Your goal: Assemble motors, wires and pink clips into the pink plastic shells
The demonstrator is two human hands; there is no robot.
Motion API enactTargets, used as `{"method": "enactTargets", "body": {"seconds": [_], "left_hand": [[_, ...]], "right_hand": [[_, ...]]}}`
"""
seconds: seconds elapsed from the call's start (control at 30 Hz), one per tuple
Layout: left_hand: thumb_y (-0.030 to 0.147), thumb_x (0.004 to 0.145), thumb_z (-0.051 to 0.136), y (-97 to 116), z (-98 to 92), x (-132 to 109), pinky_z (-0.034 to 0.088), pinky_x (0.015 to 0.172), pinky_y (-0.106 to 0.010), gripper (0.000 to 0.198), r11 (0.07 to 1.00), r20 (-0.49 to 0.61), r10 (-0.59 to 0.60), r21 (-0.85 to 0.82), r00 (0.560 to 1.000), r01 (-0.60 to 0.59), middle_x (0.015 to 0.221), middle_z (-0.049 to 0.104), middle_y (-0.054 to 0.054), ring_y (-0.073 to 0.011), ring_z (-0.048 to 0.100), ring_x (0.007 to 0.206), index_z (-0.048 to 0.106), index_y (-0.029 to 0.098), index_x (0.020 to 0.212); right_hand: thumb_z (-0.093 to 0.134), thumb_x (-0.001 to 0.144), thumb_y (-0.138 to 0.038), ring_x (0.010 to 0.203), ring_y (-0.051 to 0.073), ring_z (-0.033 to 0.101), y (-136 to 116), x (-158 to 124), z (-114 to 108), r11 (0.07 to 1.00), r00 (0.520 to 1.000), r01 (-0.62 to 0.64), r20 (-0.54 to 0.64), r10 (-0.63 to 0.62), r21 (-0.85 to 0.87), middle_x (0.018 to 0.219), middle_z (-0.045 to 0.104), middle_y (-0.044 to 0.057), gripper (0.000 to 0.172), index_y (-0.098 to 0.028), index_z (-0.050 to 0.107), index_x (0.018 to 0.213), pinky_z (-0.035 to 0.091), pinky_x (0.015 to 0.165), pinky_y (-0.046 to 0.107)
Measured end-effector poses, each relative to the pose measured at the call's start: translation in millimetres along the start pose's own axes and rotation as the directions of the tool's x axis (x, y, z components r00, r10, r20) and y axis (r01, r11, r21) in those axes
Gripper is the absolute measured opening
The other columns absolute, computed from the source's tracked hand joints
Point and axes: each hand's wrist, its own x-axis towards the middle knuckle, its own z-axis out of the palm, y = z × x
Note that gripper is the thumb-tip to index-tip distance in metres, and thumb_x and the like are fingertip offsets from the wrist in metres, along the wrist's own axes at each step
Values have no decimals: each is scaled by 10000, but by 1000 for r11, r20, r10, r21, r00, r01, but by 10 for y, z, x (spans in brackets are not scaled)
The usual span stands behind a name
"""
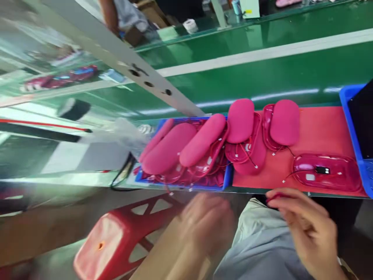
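My right hand is closed in a pinch at the bench's front edge, with a small dark red piece between thumb and fingers; its kind does not show. Motion blurs my left hand, which hangs in front of the blue bin and looks curled; whether it holds anything cannot be made out. Just beyond my right hand lies a glossy magenta shell with a small black module and a wire. Further left, several pink padded covers rest on similar shells, thin wires with white connectors trailing from them.
A blue bin heaped with pink covers and shells stands at the bench's left. Another blue bin borders the red mat on the right. A red stool is below left. Beyond the metal post, another person's arm shows.
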Motion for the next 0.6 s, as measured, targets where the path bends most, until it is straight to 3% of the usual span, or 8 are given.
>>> {"method": "enactTargets", "body": {"seconds": [0.07,0.1,0.17,0.23,0.33,0.47,0.6], "left_hand": [[246,1061,576,446,412,169,557,613,-263,115,978,69,163,-143,984,-152,787,725,41,-117,647,618,684,281,1046],[192,1043,602,626,603,291,581,675,-278,162,965,107,208,-183,972,-186,887,777,29,-129,696,712,697,285,1136],[203,1071,613,875,916,554,623,891,-358,212,948,236,241,-264,942,-176,1104,817,-34,-186,738,953,697,231,1264],[251,1087,634,990,1108,774,618,936,-377,174,929,397,316,-312,862,-197,1146,813,-42,-208,715,1011,730,202,1224],[228,1064,676,1025,1201,940,607,912,-386,120,929,541,353,-297,763,-220,1100,798,-28,-213,693,993,761,199,1144],[192,1062,671,1072,1184,979,600,909,-377,108,949,616,314,-230,722,-216,1118,769,-36,-201,697,996,751,195,1136],[120,1033,670,1177,1194,996,600,818,-377,101,936,654,335,-152,678,-317,1057,752,-33,-212,700,935,739,175,1082]], "right_hand": [[597,1142,-66,1137,118,660,-4,-34,-283,960,968,-13,-245,-58,-279,1237,643,55,165,-155,727,1189,555,1008,133],[647,1136,-98,1094,130,673,3,-33,-426,909,937,-33,-329,-117,-416,1196,659,69,94,-133,734,1149,562,978,151],[696,1136,-162,1044,148,677,41,-2,-692,782,888,-68,-396,-236,-620,1150,672,84,80,-102,733,1100,558,936,199],[686,1149,-194,1057,158,670,101,46,-894,696,890,-80,-365,-272,-713,1153,671,71,117,-103,736,1096,541,918,226],[629,1170,-189,1101,148,654,194,115,-1019,689,929,-94,-313,-199,-719,1215,645,44,137,-136,753,1144,538,895,225],[602,1174,-167,1113,159,643,295,178,-928,684,913,-144,-362,-186,-715,1231,623,50,147,-140,746,1175,552,933,253],[602,1169,-122,1100,168,660,328,160,-840,631,916,-168,-357,-183,-757,1200,645,35,115,-122,715,1193,522,1042,277]]}}
